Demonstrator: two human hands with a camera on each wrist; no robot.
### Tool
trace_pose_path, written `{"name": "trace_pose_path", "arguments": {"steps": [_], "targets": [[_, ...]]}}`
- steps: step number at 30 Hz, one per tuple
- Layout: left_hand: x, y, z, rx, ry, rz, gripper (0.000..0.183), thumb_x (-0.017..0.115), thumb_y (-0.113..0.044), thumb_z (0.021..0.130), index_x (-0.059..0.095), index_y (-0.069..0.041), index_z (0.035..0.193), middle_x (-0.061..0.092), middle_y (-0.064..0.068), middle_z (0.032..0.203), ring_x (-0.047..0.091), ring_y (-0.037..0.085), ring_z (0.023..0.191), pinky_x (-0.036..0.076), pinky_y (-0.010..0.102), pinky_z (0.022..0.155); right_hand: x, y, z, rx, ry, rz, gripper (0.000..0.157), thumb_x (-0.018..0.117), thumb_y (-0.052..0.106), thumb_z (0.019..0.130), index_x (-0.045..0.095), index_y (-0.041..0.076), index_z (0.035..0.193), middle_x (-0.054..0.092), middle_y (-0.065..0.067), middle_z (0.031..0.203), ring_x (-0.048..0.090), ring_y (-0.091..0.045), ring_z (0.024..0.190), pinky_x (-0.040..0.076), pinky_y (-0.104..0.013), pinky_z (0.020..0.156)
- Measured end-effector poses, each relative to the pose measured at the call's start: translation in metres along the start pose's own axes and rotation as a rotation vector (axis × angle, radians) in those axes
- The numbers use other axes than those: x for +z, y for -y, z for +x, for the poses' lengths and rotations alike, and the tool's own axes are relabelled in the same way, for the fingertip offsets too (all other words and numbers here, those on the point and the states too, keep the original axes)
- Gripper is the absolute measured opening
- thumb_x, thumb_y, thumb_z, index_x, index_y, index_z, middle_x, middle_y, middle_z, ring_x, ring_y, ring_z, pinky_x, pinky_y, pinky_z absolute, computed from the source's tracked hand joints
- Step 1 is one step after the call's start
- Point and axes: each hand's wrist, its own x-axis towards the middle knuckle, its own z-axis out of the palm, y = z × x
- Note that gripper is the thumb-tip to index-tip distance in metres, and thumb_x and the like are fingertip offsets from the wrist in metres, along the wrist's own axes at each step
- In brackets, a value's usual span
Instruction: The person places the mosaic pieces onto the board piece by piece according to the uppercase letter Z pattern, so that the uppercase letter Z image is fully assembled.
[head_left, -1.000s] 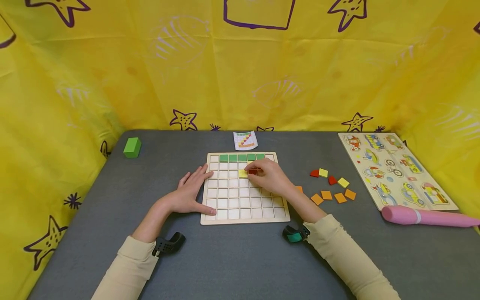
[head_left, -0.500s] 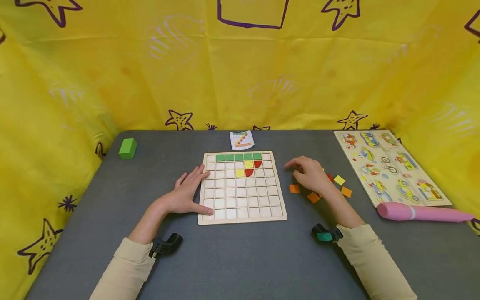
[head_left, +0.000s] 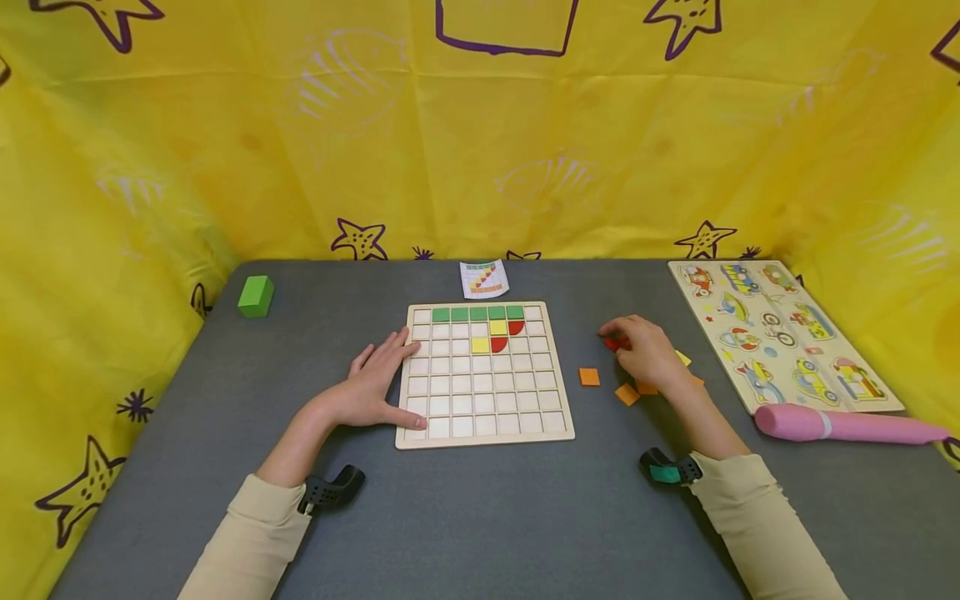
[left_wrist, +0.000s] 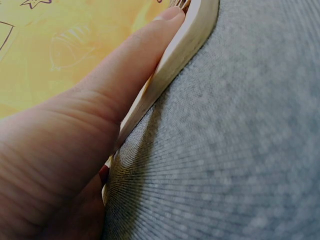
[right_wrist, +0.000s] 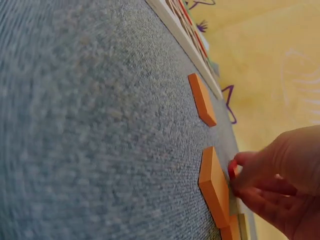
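A wooden grid board lies on the table with several green tiles in its top row. Below them sit two yellow tiles, each beside a red quarter-circle tile. My left hand rests spread along the board's left edge, thumb on the rim in the left wrist view. To the right of the board, my right hand pinches a red tile between thumb and fingertips; its outline is partly covered. Orange tiles lie near that hand, which hides some of them.
Behind the board lies a small pattern card. A green block stands at the far left. On the right are a vehicle picture puzzle and a pink rolled object. A yellow tile shows past the right hand.
My right hand has left the board, uncovering the yellow and red tiles there, and moved right to the loose pieces, where it now pinches a red tile. The left hand stays on the board.
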Motion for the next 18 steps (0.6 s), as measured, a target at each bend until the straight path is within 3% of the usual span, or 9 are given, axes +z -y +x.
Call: {"name": "trace_pose_path", "arguments": {"steps": [5,9,14,18], "targets": [[0.0,0.0,0.0,-0.005,-0.001,-0.002,0.115,0.079,-0.058,0.072,0.02,-0.003,0.154,-0.001,0.018,0.162,-0.004,0.035,0.148,-0.004,0.058,0.112,0.005,0.005,0.003,-0.022,-0.024,0.031,0.021,0.069,-0.001,0.085,0.068,-0.003,0.106,0.065,-0.015,0.09,0.06,-0.029,0.079,0.047,-0.043,0.074],[0.0,0.001,0.0,-0.006,-0.002,0.002,0.115,0.079,-0.059,0.073,0.019,-0.004,0.154,-0.001,0.018,0.162,-0.004,0.035,0.148,-0.003,0.057,0.112,0.01,0.008,0.006,0.003,-0.018,0.071,0.02,0.071,0.009,0.089,0.068,-0.001,0.107,0.065,-0.008,0.084,0.058,-0.022,0.075,0.045,-0.036,0.069],[0.0,0.001,0.0,-0.003,-0.001,0.0,0.114,0.079,-0.058,0.073,0.019,-0.004,0.154,-0.001,0.018,0.162,-0.004,0.035,0.148,-0.003,0.058,0.112,0.015,0.011,0.007,-0.023,-0.038,0.066,0.019,0.065,0.004,0.091,0.069,0.001,0.109,0.065,-0.01,0.089,0.056,-0.023,0.076,0.044,-0.037,0.07],[0.0,0.0,0.0,0.003,0.0,-0.007,0.114,0.079,-0.058,0.073,0.019,-0.004,0.154,-0.001,0.018,0.162,-0.004,0.035,0.148,-0.003,0.058,0.111,0.018,0.011,0.008,-0.051,-0.046,0.043,0.023,0.069,0.003,0.087,0.07,0.001,0.11,0.063,-0.014,0.093,0.051,-0.023,0.073,0.041,-0.036,0.066]]}}
